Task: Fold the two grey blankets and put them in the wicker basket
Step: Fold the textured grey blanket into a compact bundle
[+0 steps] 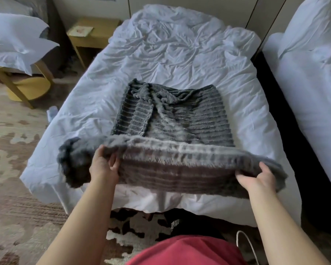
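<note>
— So, what surface and room am I looking at?

— I see a bed (180, 60) with a crumpled white duvet on patterned carpet (13, 142). At ten o'clock stands a wooden side table (92, 33); at three, a second white bed (310, 88).

— And the task thing?

— A ribbed grey blanket (172, 115) lies at centre. My left hand (103, 165) and right hand (256, 178) each have fingers clamped on its lifted near edge. I see no basket.
</note>
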Action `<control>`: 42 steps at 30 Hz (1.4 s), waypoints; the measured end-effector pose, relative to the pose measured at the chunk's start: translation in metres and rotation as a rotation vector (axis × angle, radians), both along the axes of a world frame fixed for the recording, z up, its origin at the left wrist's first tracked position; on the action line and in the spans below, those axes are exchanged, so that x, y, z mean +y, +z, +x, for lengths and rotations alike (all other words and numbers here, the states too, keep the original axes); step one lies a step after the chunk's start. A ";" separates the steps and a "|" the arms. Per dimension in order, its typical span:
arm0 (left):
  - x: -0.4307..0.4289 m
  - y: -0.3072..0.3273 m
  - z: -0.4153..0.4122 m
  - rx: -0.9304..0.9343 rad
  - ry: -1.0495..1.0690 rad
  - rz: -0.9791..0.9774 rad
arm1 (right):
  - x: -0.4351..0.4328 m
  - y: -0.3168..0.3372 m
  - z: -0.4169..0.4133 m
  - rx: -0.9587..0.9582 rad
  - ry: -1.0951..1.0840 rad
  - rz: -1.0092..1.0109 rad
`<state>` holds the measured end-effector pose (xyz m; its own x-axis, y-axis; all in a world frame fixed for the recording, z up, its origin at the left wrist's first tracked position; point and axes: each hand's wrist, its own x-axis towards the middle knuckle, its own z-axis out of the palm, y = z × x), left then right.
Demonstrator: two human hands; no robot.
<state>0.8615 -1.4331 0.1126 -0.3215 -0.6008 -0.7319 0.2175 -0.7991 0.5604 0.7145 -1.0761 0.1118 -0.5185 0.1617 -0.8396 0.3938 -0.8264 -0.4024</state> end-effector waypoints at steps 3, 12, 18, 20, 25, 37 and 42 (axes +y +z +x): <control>-0.010 -0.012 -0.033 0.030 -0.122 -0.105 | -0.010 0.002 -0.038 0.136 0.052 -0.089; -0.012 -0.107 -0.060 -0.321 -0.411 0.116 | -0.031 -0.086 -0.072 -0.226 0.323 0.046; -0.015 -0.148 -0.077 -0.421 -0.328 0.221 | -0.032 -0.148 -0.077 -0.602 0.466 0.243; -0.018 -0.160 -0.086 -0.459 -0.295 0.249 | -0.034 -0.160 -0.074 -0.655 0.483 0.280; -0.025 -0.169 -0.112 -0.347 -0.249 0.423 | -0.042 -0.172 -0.076 -0.442 0.356 0.044; -0.125 0.050 -0.355 -0.091 -0.274 0.030 | -0.162 0.052 -0.357 0.052 0.410 -0.038; -0.169 0.246 -0.433 0.235 -0.249 -0.260 | -0.198 0.257 -0.436 0.585 0.464 -0.142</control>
